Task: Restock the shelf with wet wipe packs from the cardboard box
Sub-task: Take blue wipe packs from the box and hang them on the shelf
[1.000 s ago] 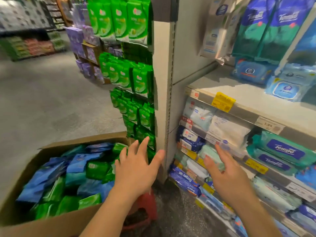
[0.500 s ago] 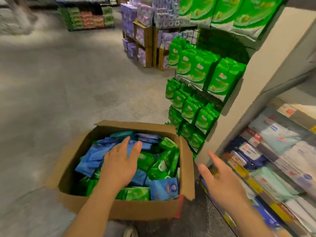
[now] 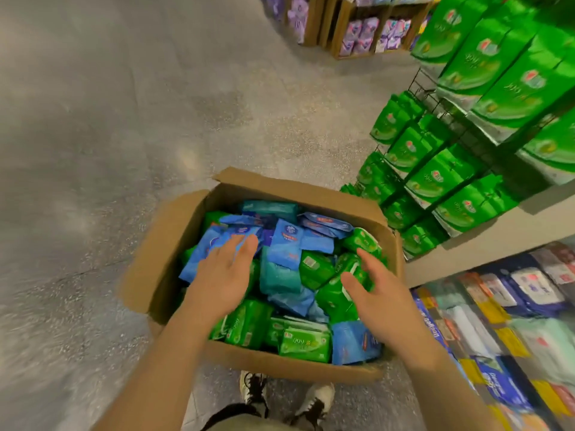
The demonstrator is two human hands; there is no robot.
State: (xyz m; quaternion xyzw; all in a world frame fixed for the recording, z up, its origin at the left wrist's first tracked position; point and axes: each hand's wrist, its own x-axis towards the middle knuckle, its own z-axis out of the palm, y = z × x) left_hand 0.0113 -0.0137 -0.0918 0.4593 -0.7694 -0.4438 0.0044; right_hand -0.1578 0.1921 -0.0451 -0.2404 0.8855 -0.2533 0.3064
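An open cardboard box stands on the floor in front of me, filled with several blue, teal and green wet wipe packs. My left hand hovers flat over the blue packs on the box's left side, fingers straight, holding nothing. Over the green packs on the right side is my right hand, fingers spread and empty. The shelf of wipe packs runs along the lower right, blurred.
A wire rack of green packs hangs on the shelf end just right of the box. Wooden crates with purple packs stand far back. Grey floor spreads to the left. My shoes are just below the box.
My view has swung from the shelf down to the box. The right hand left the shelf and came over the box; the left hand moved further over the blue packs.
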